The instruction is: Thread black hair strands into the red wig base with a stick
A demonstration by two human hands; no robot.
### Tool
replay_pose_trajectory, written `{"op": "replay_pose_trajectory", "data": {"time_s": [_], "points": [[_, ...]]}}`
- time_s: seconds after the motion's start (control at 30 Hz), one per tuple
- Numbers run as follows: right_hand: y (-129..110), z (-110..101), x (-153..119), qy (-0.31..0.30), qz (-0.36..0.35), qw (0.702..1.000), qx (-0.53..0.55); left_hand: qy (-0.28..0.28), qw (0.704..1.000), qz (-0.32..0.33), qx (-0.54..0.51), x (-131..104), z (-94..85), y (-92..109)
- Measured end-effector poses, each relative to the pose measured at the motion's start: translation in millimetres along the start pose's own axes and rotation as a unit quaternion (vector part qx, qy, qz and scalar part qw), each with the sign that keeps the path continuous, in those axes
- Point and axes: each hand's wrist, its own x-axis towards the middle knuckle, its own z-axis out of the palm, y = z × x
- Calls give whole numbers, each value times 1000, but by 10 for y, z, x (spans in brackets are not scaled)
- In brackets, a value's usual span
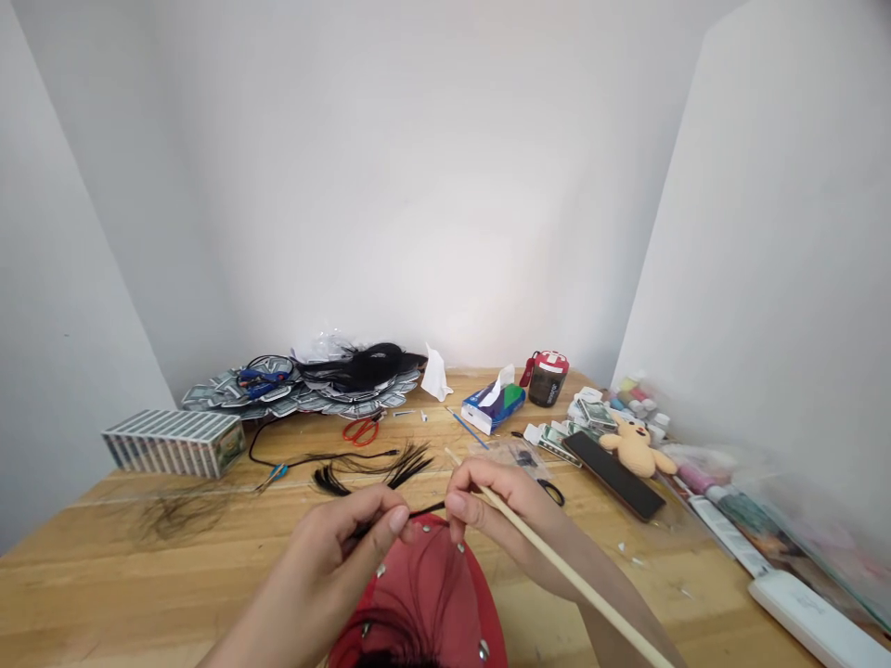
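Note:
My left hand (348,547) is closed, thumb and forefinger pinching a thin strand of black hair (426,509) that stretches across to my right hand. My right hand (511,515) is also closed; a long pale wooden stick (557,561) runs through it, and its fingertips pinch at the strand's other end. Just below both hands lies a red rounded form (452,580) with silver studs around it and loose black hairs across its surface. Its lower part is cut off by the frame. A loose bundle of black hair (410,466) rests on the table behind my left hand.
On the wooden table (83,575), orange-handled scissors (361,430), a tissue pack (493,406) and a dark red-lidded container (548,380) stand further back. Boxes (174,443) sit left. A plush toy (637,445) and black slab (613,475) lie right.

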Motion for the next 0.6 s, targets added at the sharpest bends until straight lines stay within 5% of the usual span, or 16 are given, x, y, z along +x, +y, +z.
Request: {"op": "replay_pose_trajectory", "data": {"time_s": [0.3, 0.5, 0.6], "points": [[22, -75, 7, -15, -7, 1000, -22, 54, 992, -66, -94, 18, -158, 34], [73, -157, -98, 210, -7, 964, -164, 113, 993, -19, -40, -3, -278, -53], [183, -37, -155, 274, -112, 929, -221, 133, 991, -7, -10, 4, -206, -141]]}}
